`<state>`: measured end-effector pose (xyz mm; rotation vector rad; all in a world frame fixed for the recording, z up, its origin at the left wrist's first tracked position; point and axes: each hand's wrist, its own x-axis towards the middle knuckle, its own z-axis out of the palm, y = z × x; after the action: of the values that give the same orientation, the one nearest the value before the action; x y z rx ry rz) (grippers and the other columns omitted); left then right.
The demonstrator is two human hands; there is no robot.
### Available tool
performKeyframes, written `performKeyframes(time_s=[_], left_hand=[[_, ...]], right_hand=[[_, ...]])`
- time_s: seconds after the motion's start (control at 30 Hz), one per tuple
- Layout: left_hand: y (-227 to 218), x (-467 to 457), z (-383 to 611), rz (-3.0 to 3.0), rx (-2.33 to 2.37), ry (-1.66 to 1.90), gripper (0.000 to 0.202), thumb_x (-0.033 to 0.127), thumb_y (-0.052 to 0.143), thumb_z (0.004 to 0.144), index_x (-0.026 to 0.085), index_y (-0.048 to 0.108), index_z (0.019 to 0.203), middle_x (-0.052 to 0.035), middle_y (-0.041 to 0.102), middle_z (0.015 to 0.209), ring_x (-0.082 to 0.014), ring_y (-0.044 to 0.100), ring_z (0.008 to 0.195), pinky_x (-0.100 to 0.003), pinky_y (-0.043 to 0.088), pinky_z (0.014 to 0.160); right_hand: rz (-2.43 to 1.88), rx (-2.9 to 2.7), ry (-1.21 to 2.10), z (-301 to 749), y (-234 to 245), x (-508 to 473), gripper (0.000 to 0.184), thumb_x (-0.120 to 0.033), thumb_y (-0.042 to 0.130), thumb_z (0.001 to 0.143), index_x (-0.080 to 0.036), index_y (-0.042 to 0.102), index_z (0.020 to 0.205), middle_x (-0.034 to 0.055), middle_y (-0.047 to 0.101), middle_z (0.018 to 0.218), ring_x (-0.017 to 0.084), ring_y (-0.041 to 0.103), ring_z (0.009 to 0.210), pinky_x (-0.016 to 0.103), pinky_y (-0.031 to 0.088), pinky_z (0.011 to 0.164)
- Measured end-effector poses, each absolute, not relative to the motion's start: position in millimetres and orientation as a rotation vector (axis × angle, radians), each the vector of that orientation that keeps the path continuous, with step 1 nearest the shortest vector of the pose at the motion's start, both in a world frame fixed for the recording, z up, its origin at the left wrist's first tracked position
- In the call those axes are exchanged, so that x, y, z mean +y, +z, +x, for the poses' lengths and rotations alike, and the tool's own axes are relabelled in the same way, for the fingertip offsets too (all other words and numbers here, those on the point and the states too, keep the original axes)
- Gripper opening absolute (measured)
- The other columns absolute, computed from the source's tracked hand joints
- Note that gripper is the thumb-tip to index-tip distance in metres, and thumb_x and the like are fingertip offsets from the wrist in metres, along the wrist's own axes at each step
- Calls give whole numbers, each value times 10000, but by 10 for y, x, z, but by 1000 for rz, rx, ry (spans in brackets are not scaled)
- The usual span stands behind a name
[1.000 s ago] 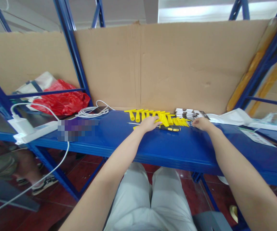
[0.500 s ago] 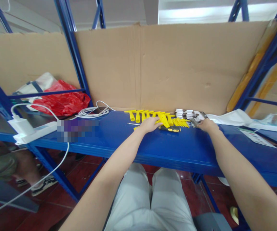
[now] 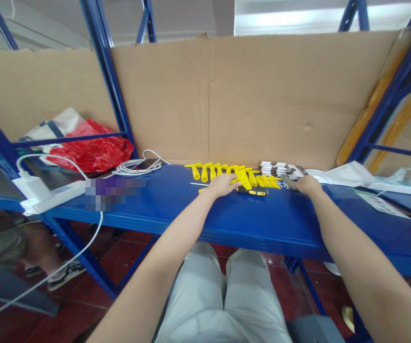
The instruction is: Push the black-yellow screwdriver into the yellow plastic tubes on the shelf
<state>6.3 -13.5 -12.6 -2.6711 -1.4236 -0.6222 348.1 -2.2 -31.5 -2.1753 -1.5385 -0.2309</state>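
My left hand point(image 3: 223, 186) is closed on a yellow plastic part point(image 3: 244, 178), holding it low over the bench by the other yellow pieces. My right hand point(image 3: 308, 185) pinches a thin grey metal piece point(image 3: 289, 181) at the right end of the parts; its exact kind is unclear. A row of yellow T-shaped plastic parts point(image 3: 204, 172) lies behind my left hand. Smaller flat yellow pieces point(image 3: 267, 181) are lined up between the hands, next to small silvery bits point(image 3: 282, 184). In front of them lies a screwdriver with a black and yellow handle point(image 3: 257, 191).
Stacked black-and-white packets point(image 3: 273, 168) stand behind the small pieces on the blue bench point(image 3: 262, 219). A cardboard sheet point(image 3: 262, 100) closes off the back. To the left are a white power strip point(image 3: 60, 195), coiled cable point(image 3: 137, 166) and red plastic bag point(image 3: 91, 147); white sheeting point(image 3: 348, 174) lies right.
My right hand has shifted very slightly left with the metal piece, which now shows a little differently angled. My left hand stays where it was.
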Motion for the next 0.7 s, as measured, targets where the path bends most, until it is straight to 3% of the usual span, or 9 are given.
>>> performKeyframes(time_s=[0.13,0.27,0.47,0.6,0.7], left_hand=[[-129,-132,63,-2670,-1414,-619,377,453,508,954,224,641,1223,-94,690,1234,-251,642,1152,-342,491,965],[-127,-131,64,-2675,-1417,-611,361,448,505,956,228,648,1203,-86,696,1218,-249,650,1131,-342,493,959],[-118,-129,68,-2658,-1421,-620,375,406,483,972,193,621,1247,-105,683,1236,-254,625,1177,-343,480,976],[-114,-133,74,-2652,-1412,-625,367,385,475,977,161,629,1224,-124,692,1201,-265,639,1147,-357,482,966],[-115,-129,78,-2656,-1406,-662,365,370,465,982,159,617,1238,-127,696,1187,-259,650,1123,-355,488,952]], right_hand=[[-2227,-1414,-170,3292,-143,-112,213,-362,661,743,-154,701,715,161,686,743,334,696,860,372,540,705],[-1911,-1382,-14,3001,-11,-188,196,-343,658,744,-168,669,656,61,610,576,239,637,678,305,491,600],[-1402,-1476,495,2419,12,-285,219,-355,711,698,-162,610,677,-8,551,584,93,455,528,215,364,525],[-1314,-1504,726,2167,-24,-334,265,-372,727,665,-170,557,644,-51,435,504,64,338,471,204,243,469],[-1324,-1533,777,2082,-44,-359,276,-384,722,640,-171,548,617,-55,422,483,66,321,477,217,215,473]])
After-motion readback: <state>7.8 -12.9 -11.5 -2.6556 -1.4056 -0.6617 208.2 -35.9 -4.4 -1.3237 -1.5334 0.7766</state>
